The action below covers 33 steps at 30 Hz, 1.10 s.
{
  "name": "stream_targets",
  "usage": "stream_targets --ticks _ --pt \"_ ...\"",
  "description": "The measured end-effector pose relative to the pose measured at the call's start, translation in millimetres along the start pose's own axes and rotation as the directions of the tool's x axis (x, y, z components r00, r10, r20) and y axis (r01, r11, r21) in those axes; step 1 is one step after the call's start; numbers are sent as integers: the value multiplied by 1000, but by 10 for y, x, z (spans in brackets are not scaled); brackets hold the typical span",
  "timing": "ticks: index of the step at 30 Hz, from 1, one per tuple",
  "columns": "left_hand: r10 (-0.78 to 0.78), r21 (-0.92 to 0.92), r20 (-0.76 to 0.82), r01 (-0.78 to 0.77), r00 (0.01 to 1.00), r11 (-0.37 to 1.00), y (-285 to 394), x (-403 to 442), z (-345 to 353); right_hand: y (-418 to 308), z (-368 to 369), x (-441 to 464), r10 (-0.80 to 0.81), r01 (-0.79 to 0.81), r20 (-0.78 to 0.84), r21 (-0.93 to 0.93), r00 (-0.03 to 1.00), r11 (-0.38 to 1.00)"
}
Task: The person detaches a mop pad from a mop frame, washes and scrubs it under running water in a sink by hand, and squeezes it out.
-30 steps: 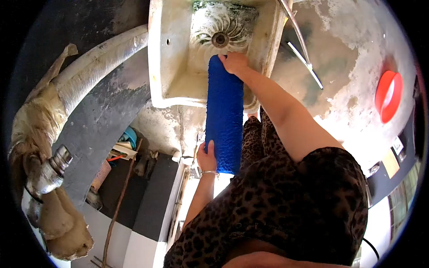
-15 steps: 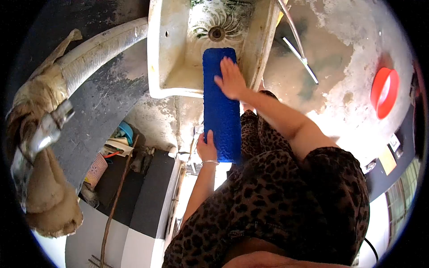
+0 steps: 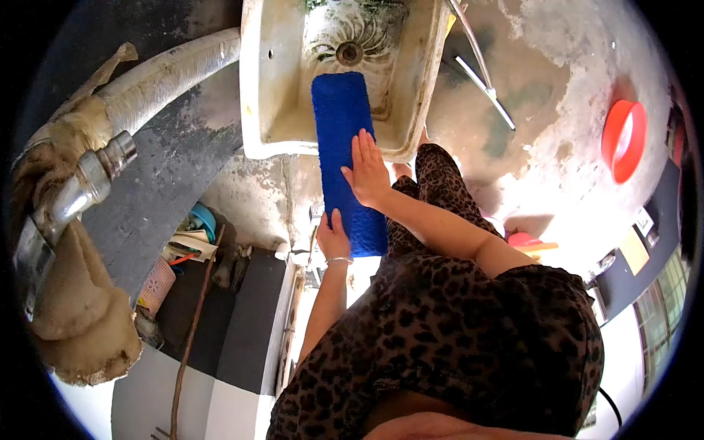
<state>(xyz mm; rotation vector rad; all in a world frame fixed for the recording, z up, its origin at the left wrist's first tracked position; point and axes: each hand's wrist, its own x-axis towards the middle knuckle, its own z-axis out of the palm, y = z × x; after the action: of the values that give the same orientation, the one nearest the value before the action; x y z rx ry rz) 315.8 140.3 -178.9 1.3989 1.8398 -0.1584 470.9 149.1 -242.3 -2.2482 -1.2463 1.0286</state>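
Note:
A long blue textured piece (image 3: 339, 110) slants over the near edge of a stained sink (image 3: 282, 136), its far end above the basin. My right hand (image 3: 367, 170) lies flat on its upper face near the middle, fingers together and stretched out, thumb apart. At its lower left edge is my left hand (image 3: 333, 236), wrapped round the side with the thumb and some fingers showing; a bracelet circles that wrist. The underside of the blue piece is hidden.
A metal tap (image 3: 95, 176) and a wrapped pipe (image 3: 172, 73) are on the left. Lower left, a wooden stick (image 3: 192, 334) leans by a pink basket (image 3: 157, 284). Right, a red ring-shaped object (image 3: 623, 141) and metal rods (image 3: 480, 84).
My right hand has slid from the far end of the blue piece down to its middle, flattening on it. The far end of the piece has swung left.

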Motion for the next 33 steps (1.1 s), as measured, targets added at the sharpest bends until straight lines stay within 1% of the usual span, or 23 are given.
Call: stream_targets --ticks 1,2,3,5,6,9,10,12,13,14,15,17,18,21,24,27,28,30,33 --pt "-16 13 16 15 1000 1000 80 25 -73 -40 23 17 7 -7 -1 -31 1000 999" --pt "-69 22 55 68 996 997 182 36 -155 -78 33 41 9 -10 -1 -64 1000 998" --pt "-50 29 35 49 998 998 121 81 -150 -119 56 72 9 -9 1 -96 1000 995" --pt "-20 47 -5 20 1000 999 -50 118 -136 -92 128 386 245 -238 -77 93 966 967" --pt "-16 81 -17 18 1000 997 -37 84 -157 -37 159 566 367 -345 -99 192 925 919" --pt "37 181 -45 -28 998 983 158 78 -181 182 272 1025 509 -514 81 76 857 854" --pt "52 160 -56 -42 997 986 152 79 -185 127 172 1033 553 -568 141 96 821 818" --pt "25 168 -8 -23 1000 986 268 89 -266 22 -16 1121 622 -664 257 130 740 737" --pt "12 179 17 -15 1000 984 338 86 -323 82 18 1191 630 -660 202 156 750 735" --pt "-58 217 56 45 997 975 374 125 -359 201 66 1377 637 -652 143 191 758 733" --pt "-35 227 37 26 999 973 352 158 -356 325 108 1574 642 -641 79 227 763 733" --pt "4 250 1 -4 1000 968 256 168 -328 548 173 1856 617 -655 223 212 755 725" --pt "-26 212 20 21 999 977 345 159 -343 595 192 1929 600 -663 299 197 742 722" --pt "-53 198 18 49 998 979 389 153 -337 667 289 1987 652 -701 257 257 714 666" --pt "-26 226 18 21 1000 974 404 181 -358 903 528 2076 577 -600 173 305 798 739" --pt "-64 126 30 60 998 990 391 174 -328 907 578 2114 588 -618 191 242 786 748" --pt "-40 203 13 37 999 978 360 177 -321 984 664 2134 598 -645 247 224 763 731" --pt "-14 243 -2 14 1000 970 350 190 -310 1148 759 2323 601 -682 346 193 720 706" --pt "27 315 -57 -8 998 949 380 149 -323 1156 706 2383 700 -785 356 324 619 528"
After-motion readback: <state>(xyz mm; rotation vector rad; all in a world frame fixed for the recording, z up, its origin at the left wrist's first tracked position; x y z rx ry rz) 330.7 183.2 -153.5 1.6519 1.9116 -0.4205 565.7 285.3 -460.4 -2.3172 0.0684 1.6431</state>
